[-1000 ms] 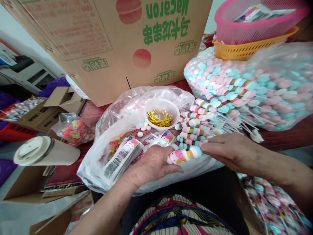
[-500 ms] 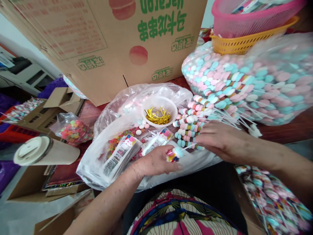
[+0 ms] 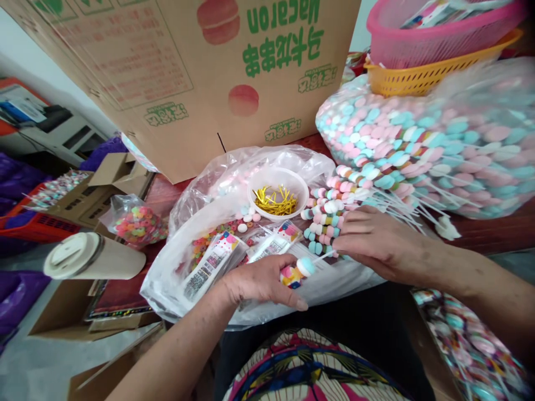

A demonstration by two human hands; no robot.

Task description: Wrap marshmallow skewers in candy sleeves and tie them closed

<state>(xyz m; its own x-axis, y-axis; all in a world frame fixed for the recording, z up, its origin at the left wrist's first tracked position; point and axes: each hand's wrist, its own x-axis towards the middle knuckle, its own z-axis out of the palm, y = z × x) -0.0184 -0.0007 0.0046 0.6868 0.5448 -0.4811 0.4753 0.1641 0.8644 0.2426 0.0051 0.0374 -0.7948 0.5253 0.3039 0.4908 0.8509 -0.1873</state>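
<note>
My left hand (image 3: pixel 261 283) is closed around a small printed wrapper (image 3: pixel 291 277), its thumb stretched away from the others. A candy skewer (image 3: pixel 306 267) sits partly in that wrapper, a pale blue round piece showing at the end. The skewer's white stick runs to the fingertips of my right hand (image 3: pixel 374 240), which pinch it; the grip itself is partly hidden. Just beyond my right hand lie several more candy skewers (image 3: pixel 320 231) in rows. Two stacks of printed wrappers (image 3: pixel 213 266) lie beside my left hand on a clear plastic bag (image 3: pixel 161 289).
A white bowl (image 3: pixel 306 195) contains gold twist ties (image 3: pixel 276 201). Behind it stands a large cardboard box (image 3: pixel 200 122). At right are a big bag of candies (image 3: pixel 480 150) and stacked baskets (image 3: pixel 434 42). A lidded cup (image 3: pixel 112 257) and a bag of candy rings (image 3: pixel 140 223) are left.
The view has shifted slightly, so things sit further right. My left thumb has spread away from the wrapper, and more of the skewer's end shows. My right hand stays on the stick.
</note>
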